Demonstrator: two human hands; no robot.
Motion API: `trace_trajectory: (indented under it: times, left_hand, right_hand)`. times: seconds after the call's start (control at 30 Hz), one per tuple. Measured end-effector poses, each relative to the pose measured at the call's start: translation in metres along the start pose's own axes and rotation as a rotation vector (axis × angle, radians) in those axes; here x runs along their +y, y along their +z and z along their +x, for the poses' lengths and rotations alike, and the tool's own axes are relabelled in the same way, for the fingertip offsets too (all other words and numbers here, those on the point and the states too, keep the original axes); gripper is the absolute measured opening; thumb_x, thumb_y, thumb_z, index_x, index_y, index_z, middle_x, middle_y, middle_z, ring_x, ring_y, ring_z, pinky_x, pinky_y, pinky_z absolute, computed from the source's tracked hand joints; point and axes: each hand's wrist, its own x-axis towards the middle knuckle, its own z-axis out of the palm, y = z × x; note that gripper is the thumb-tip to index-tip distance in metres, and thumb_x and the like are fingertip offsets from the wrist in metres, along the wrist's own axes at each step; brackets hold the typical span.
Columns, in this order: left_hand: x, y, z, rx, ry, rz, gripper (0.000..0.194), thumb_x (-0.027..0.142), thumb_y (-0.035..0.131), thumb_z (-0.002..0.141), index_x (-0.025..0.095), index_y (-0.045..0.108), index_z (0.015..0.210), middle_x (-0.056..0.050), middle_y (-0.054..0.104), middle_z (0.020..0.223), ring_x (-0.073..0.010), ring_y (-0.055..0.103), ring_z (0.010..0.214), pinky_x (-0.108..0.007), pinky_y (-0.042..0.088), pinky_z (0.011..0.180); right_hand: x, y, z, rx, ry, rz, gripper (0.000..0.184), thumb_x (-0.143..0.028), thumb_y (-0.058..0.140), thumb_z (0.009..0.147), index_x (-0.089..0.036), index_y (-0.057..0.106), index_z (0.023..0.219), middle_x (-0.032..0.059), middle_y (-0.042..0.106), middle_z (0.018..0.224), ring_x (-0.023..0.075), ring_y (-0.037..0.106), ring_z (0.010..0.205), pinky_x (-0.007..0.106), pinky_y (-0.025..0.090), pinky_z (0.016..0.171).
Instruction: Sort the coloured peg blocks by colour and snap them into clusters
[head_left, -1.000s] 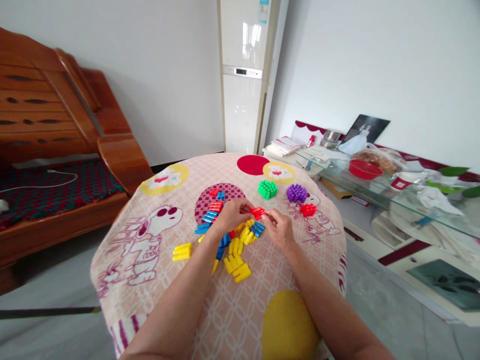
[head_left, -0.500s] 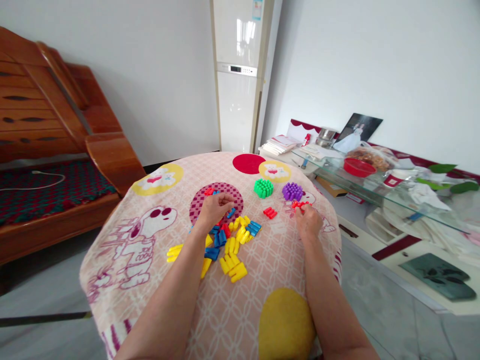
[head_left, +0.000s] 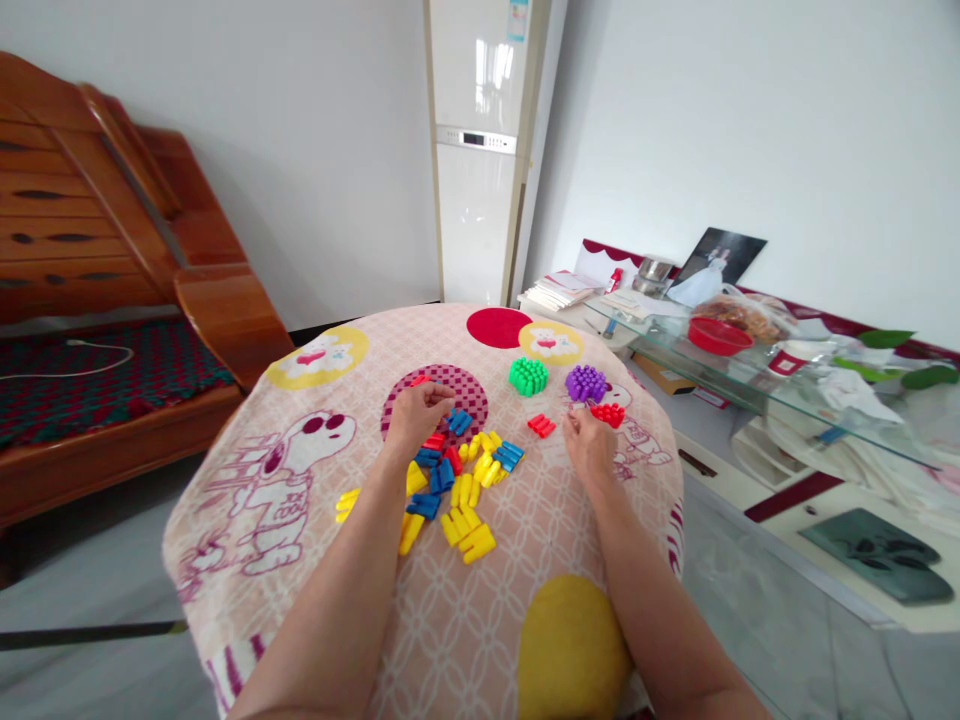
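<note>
My left hand (head_left: 420,412) hovers over the far left of the loose plastic building blocks, fingers curled together; whatever they hold, if anything, is hidden. Beside its fingertips is a blue block (head_left: 459,421), and a red block (head_left: 421,380) shows just behind it. My right hand (head_left: 590,440) is over the cloth with fingers slightly apart and nothing visible in them. It lies between a single red block (head_left: 541,426) and a red block cluster (head_left: 607,414). A green block cluster (head_left: 528,377) and a purple block cluster (head_left: 586,383) stand farther back.
Several yellow blocks (head_left: 466,525) and blue blocks (head_left: 425,506) lie on the patterned tablecloth (head_left: 337,620). A wooden bench (head_left: 217,320) is at left, a tall white cabinet unit (head_left: 476,210) behind. On the right, a glass shelf (head_left: 795,400) carries a red bowl (head_left: 718,336).
My right hand has let go of the red cluster and moved left, leaving it beside the purple one. My left hand has shifted slightly left, with the blue block now more visible.
</note>
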Motion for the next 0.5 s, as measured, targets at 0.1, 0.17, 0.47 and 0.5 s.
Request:
trace_trajectory:
  times: [0.1, 0.17, 0.47, 0.5]
  left_hand:
    - [-0.001, 0.001, 0.000, -0.012, 0.004, 0.012, 0.022, 0.034, 0.074, 0.064, 0.018, 0.071, 0.079, -0.002, 0.070, 0.067, -0.0166, 0.064, 0.058, -0.024, 0.050, 0.052]
    - [-0.001, 0.001, -0.001, -0.019, -0.001, 0.019, 0.023, 0.034, 0.074, 0.064, 0.018, 0.072, 0.079, -0.003, 0.070, 0.068, -0.0167, 0.064, 0.058, -0.025, 0.050, 0.052]
    - [-0.006, 0.002, 0.001, -0.022, -0.001, 0.062, 0.023, 0.033, 0.070, 0.067, 0.018, 0.073, 0.084, -0.003, 0.072, 0.072, -0.0168, 0.065, 0.061, -0.024, 0.051, 0.053]
    - [-0.008, 0.002, 0.002, -0.024, -0.002, 0.073, 0.023, 0.033, 0.069, 0.068, 0.018, 0.073, 0.085, -0.003, 0.072, 0.072, -0.0166, 0.065, 0.062, -0.024, 0.051, 0.054]
  right_hand:
    - [-0.020, 0.004, -0.003, -0.143, -0.071, -0.069, 0.035, -0.042, 0.052, 0.096, -0.016, 0.074, 0.100, 0.0155, 0.075, 0.087, 0.0246, 0.068, 0.080, 0.031, 0.041, 0.066]
    - [-0.026, 0.006, -0.002, -0.201, -0.051, -0.072, 0.035, -0.043, 0.052, 0.096, -0.016, 0.075, 0.094, 0.0166, 0.075, 0.088, 0.0257, 0.069, 0.082, 0.031, 0.043, 0.066]
    - [-0.015, 0.014, -0.003, -0.140, -0.062, 0.538, 0.008, -0.022, 0.066, 0.075, -0.020, 0.072, 0.080, 0.0043, 0.074, 0.077, 0.0195, 0.068, 0.073, 0.029, 0.050, 0.069]
    - [-0.013, 0.014, -0.002, -0.122, -0.072, 0.620, 0.008, -0.022, 0.065, 0.074, -0.020, 0.071, 0.078, 0.0040, 0.074, 0.076, 0.0191, 0.067, 0.071, 0.029, 0.050, 0.069]
